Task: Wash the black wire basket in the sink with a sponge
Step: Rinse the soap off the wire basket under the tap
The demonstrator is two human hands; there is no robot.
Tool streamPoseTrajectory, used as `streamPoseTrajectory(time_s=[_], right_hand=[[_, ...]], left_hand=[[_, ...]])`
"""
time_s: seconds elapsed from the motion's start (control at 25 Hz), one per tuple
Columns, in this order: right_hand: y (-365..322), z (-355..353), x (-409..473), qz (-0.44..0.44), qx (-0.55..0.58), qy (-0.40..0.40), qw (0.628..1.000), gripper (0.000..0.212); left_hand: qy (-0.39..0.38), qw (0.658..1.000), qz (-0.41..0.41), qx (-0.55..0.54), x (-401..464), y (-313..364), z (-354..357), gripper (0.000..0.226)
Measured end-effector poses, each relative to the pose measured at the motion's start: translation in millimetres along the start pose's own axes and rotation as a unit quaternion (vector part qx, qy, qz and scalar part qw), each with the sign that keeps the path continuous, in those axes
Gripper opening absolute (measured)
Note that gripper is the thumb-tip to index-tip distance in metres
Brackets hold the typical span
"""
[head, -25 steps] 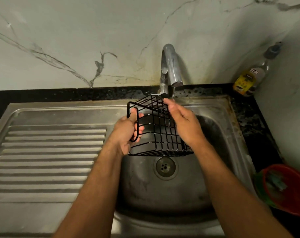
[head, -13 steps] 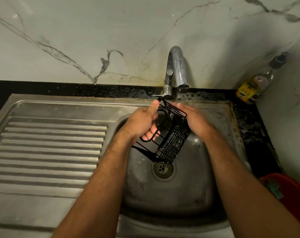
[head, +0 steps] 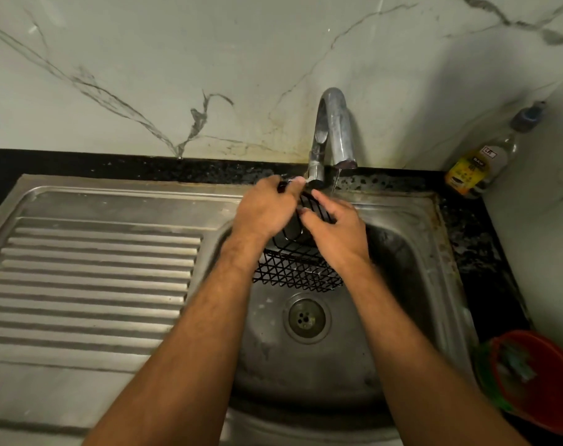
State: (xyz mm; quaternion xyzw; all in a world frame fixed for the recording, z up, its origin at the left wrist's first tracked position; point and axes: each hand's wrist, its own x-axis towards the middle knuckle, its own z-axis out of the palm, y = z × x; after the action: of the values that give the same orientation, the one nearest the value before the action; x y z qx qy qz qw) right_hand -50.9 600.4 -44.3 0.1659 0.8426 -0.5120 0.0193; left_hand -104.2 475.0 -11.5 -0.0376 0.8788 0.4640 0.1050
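Note:
The black wire basket [head: 297, 272] hangs tilted over the steel sink bowl [head: 402, 252], just under the tap [head: 334, 130]. My left hand [head: 264, 210] grips its upper rim near the tap base, fingers curled round the wire. My right hand [head: 334, 233] lies over the basket's right side with its fingers bent onto the wires. A thin stream of water falls from the spout just beyond my right hand. No sponge shows in either hand; the basket's upper part is hidden by both hands.
A ribbed steel draining board [head: 93, 278] spreads to the left. A drain [head: 306, 318] sits in the bowl's floor. A dish-soap bottle [head: 476, 169] stands in the back right corner. A red bowl [head: 537, 381] with green items sits at the front right on the dark counter.
The basket has been turned from hanging on edge to its mesh facing me, and raised toward the tap. Both hands have moved up and closer together over its top.

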Motion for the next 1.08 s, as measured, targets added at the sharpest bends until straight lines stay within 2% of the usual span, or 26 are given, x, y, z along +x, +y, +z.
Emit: streamPoseTrajectory(time_s=[0.08, 0.16, 0.24, 0.32, 0.36, 0.44, 0.48, 0.52, 0.6, 0.68, 0.76, 0.84, 0.92, 1.08], right_hand=[[3, 2, -7, -0.043, -0.114, -0.043, 0.992, 0.060], [9, 5, -17, -0.157, -0.196, -0.083, 0.964, 0.059], [20, 3, -23, -0.265, -0.205, -0.121, 0.935, 0.062], [39, -1, -20, -0.299, -0.208, -0.115, 0.924, 0.064], [46, -4, -16, -0.279, -0.207, -0.094, 0.933, 0.064], [48, -8, -10, -0.174, -0.196, -0.070, 0.962, 0.065], [42, -7, -8, -0.127, -0.201, -0.081, 0.968, 0.069], [33, -3, -8, -0.116, -0.217, -0.099, 0.964, 0.073], [14, 6, -16, -0.194, -0.253, -0.122, 0.940, 0.078], [10, 4, -20, -0.280, -0.257, -0.110, 0.918, 0.073], [20, -4, -17, -0.310, -0.286, -0.065, 0.904, 0.062], [30, -11, -14, -0.265, -0.286, -0.035, 0.920, 0.057], [35, -13, -14, -0.186, -0.281, -0.019, 0.941, 0.061], [30, -11, -17, -0.053, -0.317, -0.028, 0.946, 0.068]], left_hand=[[0.053, 0.993, -0.043, -0.095, 7, -4, 2, 0.041], [0.070, 0.981, -0.086, -0.159, 9, -12, 1, 0.028], [0.083, 0.971, -0.104, -0.199, 8, -17, 4, 0.020], [0.092, 0.963, -0.113, -0.228, 3, -18, 7, 0.015], [0.092, 0.960, -0.114, -0.237, 1, -18, 9, 0.015], [0.090, 0.954, -0.120, -0.261, -4, -16, 10, 0.020], [0.094, 0.948, -0.129, -0.275, -5, -15, 10, 0.021], [0.100, 0.941, -0.146, -0.288, -4, -16, 9, 0.017], [0.107, 0.924, -0.181, -0.318, -5, -15, 3, 0.007], [0.097, 0.911, -0.201, -0.347, -4, -18, -1, 0.011], [0.090, 0.908, -0.201, -0.357, -2, -23, -2, 0.022], [0.087, 0.904, -0.193, -0.371, 2, -32, 0, 0.048], [0.080, 0.900, -0.195, -0.383, 11, -47, 5, 0.070], [0.095, 0.893, -0.210, -0.386, 13, -58, 4, 0.078]])
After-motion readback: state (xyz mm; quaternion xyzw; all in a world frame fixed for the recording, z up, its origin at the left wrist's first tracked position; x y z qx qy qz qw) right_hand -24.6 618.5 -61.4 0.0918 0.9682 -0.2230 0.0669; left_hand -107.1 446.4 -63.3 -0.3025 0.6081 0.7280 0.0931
